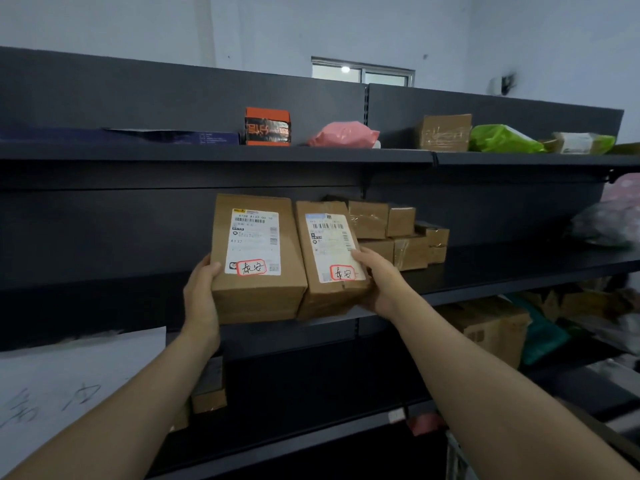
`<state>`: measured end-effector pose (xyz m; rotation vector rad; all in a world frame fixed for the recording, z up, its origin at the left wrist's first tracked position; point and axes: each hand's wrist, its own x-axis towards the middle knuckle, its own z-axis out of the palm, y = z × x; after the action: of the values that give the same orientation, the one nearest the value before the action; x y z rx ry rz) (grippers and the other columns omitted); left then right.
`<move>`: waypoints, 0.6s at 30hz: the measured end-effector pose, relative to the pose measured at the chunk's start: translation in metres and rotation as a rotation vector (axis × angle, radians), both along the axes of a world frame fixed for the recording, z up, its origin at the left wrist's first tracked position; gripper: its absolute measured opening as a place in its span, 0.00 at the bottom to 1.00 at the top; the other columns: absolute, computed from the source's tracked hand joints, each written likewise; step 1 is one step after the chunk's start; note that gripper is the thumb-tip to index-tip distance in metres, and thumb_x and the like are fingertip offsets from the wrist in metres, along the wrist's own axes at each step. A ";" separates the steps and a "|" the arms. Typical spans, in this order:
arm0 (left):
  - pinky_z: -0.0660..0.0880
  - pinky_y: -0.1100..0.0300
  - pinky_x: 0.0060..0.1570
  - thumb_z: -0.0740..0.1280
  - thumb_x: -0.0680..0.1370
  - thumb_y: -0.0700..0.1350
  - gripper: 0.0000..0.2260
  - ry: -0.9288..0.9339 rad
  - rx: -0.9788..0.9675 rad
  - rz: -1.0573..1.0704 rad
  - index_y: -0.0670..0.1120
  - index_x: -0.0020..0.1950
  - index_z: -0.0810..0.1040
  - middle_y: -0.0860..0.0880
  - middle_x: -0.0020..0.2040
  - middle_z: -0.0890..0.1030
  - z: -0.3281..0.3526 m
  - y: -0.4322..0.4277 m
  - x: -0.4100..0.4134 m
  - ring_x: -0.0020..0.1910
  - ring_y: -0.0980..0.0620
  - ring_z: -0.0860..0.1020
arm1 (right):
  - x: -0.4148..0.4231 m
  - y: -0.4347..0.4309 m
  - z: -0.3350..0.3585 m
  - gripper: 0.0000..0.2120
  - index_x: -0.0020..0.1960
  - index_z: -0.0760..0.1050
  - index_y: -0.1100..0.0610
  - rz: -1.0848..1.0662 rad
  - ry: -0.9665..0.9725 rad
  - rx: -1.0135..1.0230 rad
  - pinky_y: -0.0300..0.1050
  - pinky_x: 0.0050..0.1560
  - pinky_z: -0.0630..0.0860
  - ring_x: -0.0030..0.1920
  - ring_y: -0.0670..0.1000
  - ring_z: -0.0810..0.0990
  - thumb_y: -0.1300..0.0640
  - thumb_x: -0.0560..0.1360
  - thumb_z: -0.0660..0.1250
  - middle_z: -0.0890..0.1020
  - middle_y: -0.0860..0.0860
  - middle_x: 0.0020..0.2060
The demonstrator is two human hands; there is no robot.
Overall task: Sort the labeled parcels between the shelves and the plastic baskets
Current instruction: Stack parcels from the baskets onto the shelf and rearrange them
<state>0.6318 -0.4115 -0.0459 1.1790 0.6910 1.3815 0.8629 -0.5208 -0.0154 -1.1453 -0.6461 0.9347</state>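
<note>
Two brown cardboard parcels with white labels sit side by side at the front edge of the middle dark shelf (485, 268). My left hand (201, 299) grips the left side of the larger left parcel (258, 261). My right hand (379, 284) holds the right side of the narrower right parcel (329, 258), thumb on its label. Both labels carry handwriting circled in red. The two parcels touch each other and tilt slightly back.
Several small taped boxes (398, 233) are stacked behind the right parcel. The top shelf holds an orange-black box (267, 127), a pink bag (343, 135), a brown box (445, 132) and green bags (504, 139). Lower right are more cartons (488, 327). A handwritten white sheet (69, 382) hangs lower left.
</note>
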 end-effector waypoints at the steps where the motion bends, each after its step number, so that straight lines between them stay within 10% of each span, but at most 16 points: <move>1: 0.74 0.49 0.53 0.62 0.71 0.57 0.24 -0.004 -0.005 -0.009 0.51 0.66 0.74 0.45 0.57 0.80 -0.003 0.001 0.001 0.57 0.43 0.78 | 0.002 0.000 -0.003 0.16 0.66 0.72 0.48 0.036 0.023 0.013 0.59 0.50 0.78 0.54 0.58 0.83 0.55 0.79 0.64 0.84 0.55 0.53; 6: 0.75 0.48 0.54 0.62 0.69 0.57 0.28 -0.017 0.014 -0.074 0.50 0.68 0.72 0.45 0.58 0.80 -0.011 -0.003 0.020 0.58 0.44 0.78 | 0.022 -0.011 -0.017 0.22 0.70 0.68 0.44 0.099 -0.009 0.069 0.72 0.52 0.75 0.56 0.60 0.82 0.56 0.78 0.65 0.84 0.55 0.55; 18: 0.76 0.46 0.55 0.64 0.74 0.55 0.24 0.093 -0.020 -0.489 0.53 0.69 0.70 0.47 0.59 0.80 -0.030 -0.105 0.225 0.57 0.46 0.78 | 0.175 -0.180 -0.044 0.21 0.66 0.71 0.49 -0.320 -0.023 -0.047 0.68 0.46 0.79 0.51 0.56 0.84 0.55 0.75 0.71 0.84 0.55 0.52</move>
<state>0.8572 -0.5168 -0.0758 1.2975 0.4383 0.9124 1.0378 -0.7012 -0.0596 -1.2593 -0.4437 0.6668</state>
